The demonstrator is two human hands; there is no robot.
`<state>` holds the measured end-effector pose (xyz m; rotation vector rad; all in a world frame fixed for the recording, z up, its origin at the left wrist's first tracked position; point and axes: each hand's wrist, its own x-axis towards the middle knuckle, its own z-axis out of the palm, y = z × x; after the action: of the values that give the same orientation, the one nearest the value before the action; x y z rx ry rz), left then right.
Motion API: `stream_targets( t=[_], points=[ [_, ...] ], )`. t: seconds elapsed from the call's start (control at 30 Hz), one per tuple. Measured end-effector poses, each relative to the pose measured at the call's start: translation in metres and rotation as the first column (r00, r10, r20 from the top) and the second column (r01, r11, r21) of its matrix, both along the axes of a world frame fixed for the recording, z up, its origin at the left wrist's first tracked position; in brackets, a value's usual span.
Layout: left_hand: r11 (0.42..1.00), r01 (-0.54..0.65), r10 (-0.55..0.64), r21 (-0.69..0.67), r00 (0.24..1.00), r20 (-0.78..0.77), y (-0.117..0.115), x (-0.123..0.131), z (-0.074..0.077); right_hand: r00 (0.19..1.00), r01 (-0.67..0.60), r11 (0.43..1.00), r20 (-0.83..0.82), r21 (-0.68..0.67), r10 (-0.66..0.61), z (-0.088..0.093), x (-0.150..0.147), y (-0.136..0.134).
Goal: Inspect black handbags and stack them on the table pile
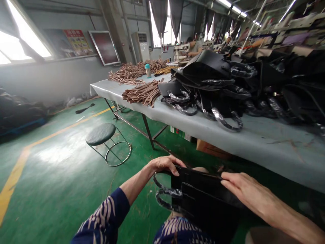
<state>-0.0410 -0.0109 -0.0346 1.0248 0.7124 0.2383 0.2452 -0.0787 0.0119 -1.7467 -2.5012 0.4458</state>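
Observation:
A black handbag (203,200) lies across my lap, its plastic-wrapped handles (165,196) sticking out to the left. My left hand (166,164) grips the bag's far edge near the handles, thumb on the near face and fingers behind. Farther right along that same edge, my right hand (243,186) pinches the material between thumb and fingers. The lower part of the bag fades into dark shadow, so its outline there is hard to make out.
A long table (122,91) stands ahead, bearing a heap of black bags (208,67), bundled brown strips (143,92) and a teal-lidded bottle (148,70). A round stool (101,134) is on the green floor to the left. Under the table sits a cardboard box (210,148).

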Motion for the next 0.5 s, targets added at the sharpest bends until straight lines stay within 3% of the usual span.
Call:
stream_targets(
  t=[0.17,0.4,0.5],
  points=[
    [0.999,0.029,-0.029,-0.041,1.000,0.004,-0.009,0.002,-0.005,0.994,0.038,0.985,-0.099,-0.165,-0.055,-0.002,0.015,-0.012],
    [0.994,-0.011,0.017,-0.112,0.999,0.051,-0.008,0.008,-0.035,0.969,-0.079,0.927,-0.248,-0.367,-0.016,-0.016,0.020,-0.011],
    [0.998,-0.002,0.002,0.059,1.000,-0.006,-0.004,0.013,-0.023,0.980,-0.082,0.929,-0.197,-0.362,0.010,-0.017,0.019,-0.006]
  ],
)
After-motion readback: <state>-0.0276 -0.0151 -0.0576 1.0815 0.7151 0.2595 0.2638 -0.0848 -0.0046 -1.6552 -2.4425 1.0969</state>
